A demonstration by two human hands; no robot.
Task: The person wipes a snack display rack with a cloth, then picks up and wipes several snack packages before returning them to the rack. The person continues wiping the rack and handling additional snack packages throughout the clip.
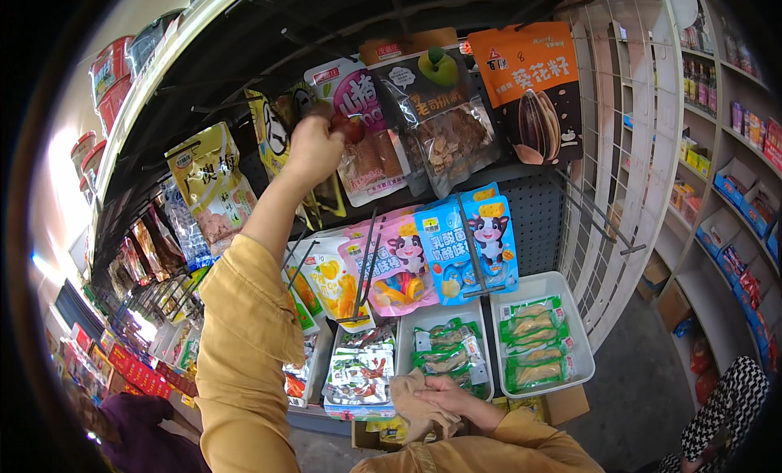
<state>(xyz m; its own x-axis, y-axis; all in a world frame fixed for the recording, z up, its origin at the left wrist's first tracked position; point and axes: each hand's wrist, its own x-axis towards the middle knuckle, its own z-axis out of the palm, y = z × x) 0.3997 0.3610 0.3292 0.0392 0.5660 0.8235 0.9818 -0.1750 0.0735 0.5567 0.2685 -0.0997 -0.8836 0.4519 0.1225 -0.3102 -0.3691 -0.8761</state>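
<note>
My left hand (314,144) is raised with fingers bent, between a yellow snack packet (269,128) and a pink-and-white packet (374,161) printed with red fruit. Its fingertips are partly hidden, so I cannot tell whether it grips either packet. Low in front of me, my right hand (449,395) holds a crumpled tan cloth (415,403). That cloth is at the front of a white bin (406,338) of green-edged food packets (449,351). Beside it stands a bin of silver snack packets (361,366).
Metal display hooks (611,244) jut toward me. Blue (470,247) and pink cow-printed packets (397,265) hang above the bins. At right are a white wire-grid panel (611,167), another white bin (583,357) and a person's patterned trouser leg (727,406). A person in purple (146,430) is at lower left.
</note>
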